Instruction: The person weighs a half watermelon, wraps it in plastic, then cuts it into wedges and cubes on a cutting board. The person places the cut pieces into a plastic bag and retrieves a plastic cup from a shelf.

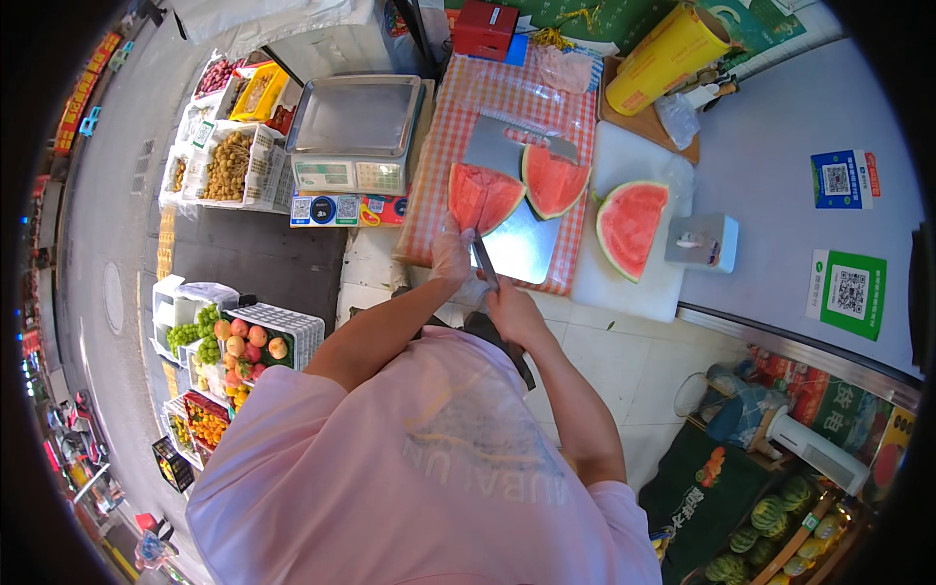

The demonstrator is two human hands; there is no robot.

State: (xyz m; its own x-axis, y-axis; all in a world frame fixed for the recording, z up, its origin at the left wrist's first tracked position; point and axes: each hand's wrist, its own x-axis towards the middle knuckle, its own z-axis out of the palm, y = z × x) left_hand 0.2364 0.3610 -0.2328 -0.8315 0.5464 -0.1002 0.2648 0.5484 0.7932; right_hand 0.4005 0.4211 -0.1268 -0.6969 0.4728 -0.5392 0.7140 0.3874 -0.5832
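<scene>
My right hand [514, 313] grips the handle of a kitchen knife [485, 261]. Its blade points away from me and meets the near end of a watermelon wedge [479, 191]. A cut line runs through that wedge's red flesh. In a clear plastic glove, my left hand [450, 254] holds the wedge's near left side, close to the blade. Beneath lies a shiny metal cutting board [523, 252]. A second watermelon wedge [553, 179] rests on its right part, apart from the first. Farther right, a larger watermelon piece [635, 228] lies on a white cutting board [603, 292].
A red checked tablecloth [431, 197] covers the table. Left of it stands a weighing scale [355, 117]. A yellow roll [665, 58] stands at the back right, and a small box [702, 243] sits beside the white board. Longans [228, 167] fill a basket at left.
</scene>
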